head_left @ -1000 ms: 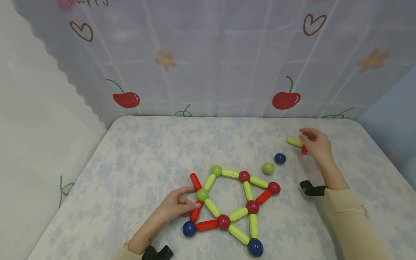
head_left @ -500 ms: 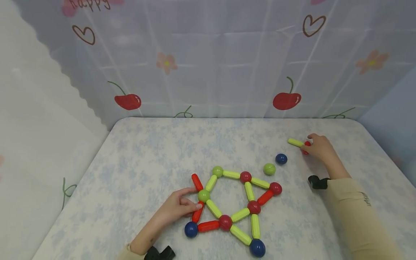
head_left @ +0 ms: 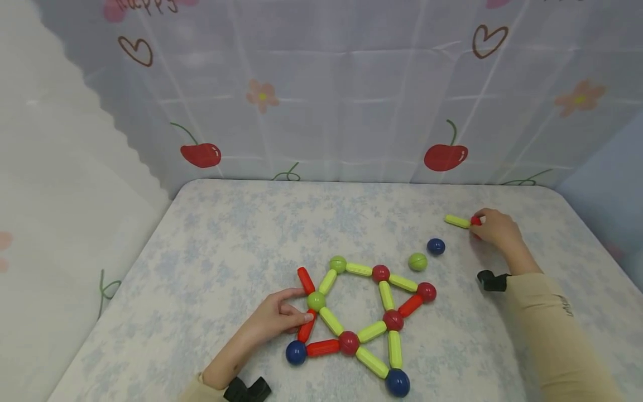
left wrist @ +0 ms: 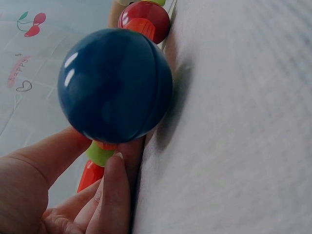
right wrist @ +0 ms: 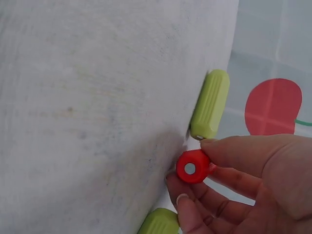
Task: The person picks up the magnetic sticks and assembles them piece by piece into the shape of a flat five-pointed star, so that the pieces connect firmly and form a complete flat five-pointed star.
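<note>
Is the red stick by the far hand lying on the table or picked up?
Picked up, probably: the right hand pinches the short red plastic stick between thumb and fingers, beside the yellow-green plastic stick lying on the table.

Right hand [head_left: 494, 230] hides most of the red stick [right wrist: 193, 166].

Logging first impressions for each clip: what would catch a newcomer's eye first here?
The flat figure of red and yellow-green rods and balls at the near middle of the table, with the left hand touching its left side. Next, the right hand at the far right pinching a red rod beside a loose yellow-green rod.
</note>
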`<state>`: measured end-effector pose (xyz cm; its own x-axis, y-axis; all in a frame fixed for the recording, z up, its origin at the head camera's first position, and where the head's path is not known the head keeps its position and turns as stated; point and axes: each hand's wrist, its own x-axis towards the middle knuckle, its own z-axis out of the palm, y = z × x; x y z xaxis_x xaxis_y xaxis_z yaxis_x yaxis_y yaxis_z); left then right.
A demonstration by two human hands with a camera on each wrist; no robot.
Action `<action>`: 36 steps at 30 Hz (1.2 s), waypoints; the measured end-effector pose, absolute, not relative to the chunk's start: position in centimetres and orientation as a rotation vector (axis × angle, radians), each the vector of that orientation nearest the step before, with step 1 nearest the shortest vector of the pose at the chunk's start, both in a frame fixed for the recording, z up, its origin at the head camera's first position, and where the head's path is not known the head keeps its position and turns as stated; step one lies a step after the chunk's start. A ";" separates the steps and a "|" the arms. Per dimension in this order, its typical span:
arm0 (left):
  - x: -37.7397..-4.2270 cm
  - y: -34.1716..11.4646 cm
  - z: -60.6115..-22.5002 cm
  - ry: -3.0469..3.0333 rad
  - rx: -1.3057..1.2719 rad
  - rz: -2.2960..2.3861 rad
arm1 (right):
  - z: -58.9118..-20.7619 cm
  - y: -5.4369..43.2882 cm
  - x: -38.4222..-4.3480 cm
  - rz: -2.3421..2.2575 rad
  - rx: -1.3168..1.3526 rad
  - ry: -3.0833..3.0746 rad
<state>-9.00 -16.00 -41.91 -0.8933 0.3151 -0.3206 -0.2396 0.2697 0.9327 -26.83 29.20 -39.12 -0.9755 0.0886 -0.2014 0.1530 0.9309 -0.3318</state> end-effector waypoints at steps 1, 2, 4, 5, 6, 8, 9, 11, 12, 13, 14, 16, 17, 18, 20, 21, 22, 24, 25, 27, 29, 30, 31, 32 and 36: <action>-9.0 -16.0 -42.0 2.100 0.067 1.662 | -39.1 29.3 -26.8 -0.561 0.191 2.902; -9.0 -16.0 -42.0 2.103 0.064 1.660 | -39.1 29.4 -26.7 -0.601 0.190 2.901; -9.0 -16.0 -42.0 2.110 0.065 1.657 | -39.0 29.7 -26.6 -0.683 0.190 2.897; -9.0 -15.9 -42.0 2.112 0.066 1.656 | -39.0 29.8 -26.5 -0.724 0.181 2.894; -9.0 -15.9 -41.9 2.111 0.067 1.657 | -38.9 29.9 -26.5 -0.766 0.177 2.888; -9.0 -16.0 -41.8 2.111 0.067 1.658 | -38.8 29.8 -26.5 -0.880 0.146 2.860; -8.9 -16.0 -41.8 2.109 0.071 1.660 | -38.8 29.7 -26.6 -0.948 0.120 2.841; -8.9 -16.0 -41.7 2.102 0.075 1.665 | -39.1 29.4 -26.9 -1.076 0.096 2.812; -8.9 -16.0 -41.7 2.099 0.078 1.668 | -39.3 29.2 -27.1 -1.146 0.086 2.794; -8.9 -16.0 -41.7 2.097 0.080 1.669 | -39.3 28.9 -27.2 -1.226 0.054 2.759; -8.9 -16.0 -41.7 2.095 0.081 1.669 | -39.3 28.5 -27.2 -1.286 0.029 2.732; -9.0 -16.0 -41.8 2.093 0.079 1.669 | -39.3 27.6 -27.3 -1.381 0.019 2.696; -9.0 -16.0 -41.8 2.096 0.081 1.668 | -38.9 26.9 -27.1 -1.419 -0.001 2.664; -9.0 -16.0 -41.9 2.096 0.079 1.668 | -38.4 26.2 -26.8 -1.443 -0.028 2.639; -9.0 -16.0 -41.8 2.096 0.076 1.667 | -37.5 24.4 -26.2 -1.462 -0.068 2.612; -9.0 -16.0 -41.8 2.097 0.075 1.667 | -37.1 23.6 -26.1 -1.474 -0.091 2.596; -9.0 -16.0 -41.8 2.096 0.075 1.666 | -36.4 22.6 -25.6 -1.467 -0.126 2.580; -9.0 -16.0 -41.8 2.097 0.076 1.665 | -35.7 20.9 -25.3 -1.498 -0.185 2.530; -9.0 -16.0 -41.8 2.098 0.077 1.665 | -35.5 20.1 -25.1 -1.513 -0.223 2.501; -9.0 -16.0 -41.7 2.097 0.076 1.668 | -35.1 18.2 -24.9 -1.545 -0.311 2.429; -8.9 -16.0 -41.7 2.095 0.078 1.672 | -34.9 16.2 -24.7 -1.564 -0.403 2.358; -8.9 -16.0 -41.6 2.090 0.078 1.675 | -34.9 15.1 -24.6 -1.567 -0.452 2.319; -8.9 -16.0 -41.6 2.088 0.076 1.676 | -34.9 14.0 -24.5 -1.566 -0.508 2.282; -8.9 -16.0 -41.6 2.084 0.074 1.679 | -34.9 12.9 -24.3 -1.558 -0.559 2.245; -8.9 -15.9 -41.7 2.073 0.072 1.680 | -35.6 8.8 -23.8 -1.466 -0.725 2.132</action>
<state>-8.94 -15.93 -41.71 -0.8893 0.3257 -0.3211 -0.2466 0.2499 0.9363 -23.77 8.82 -35.57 -0.7604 -0.6458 -0.0690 -0.1670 0.2970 -0.9401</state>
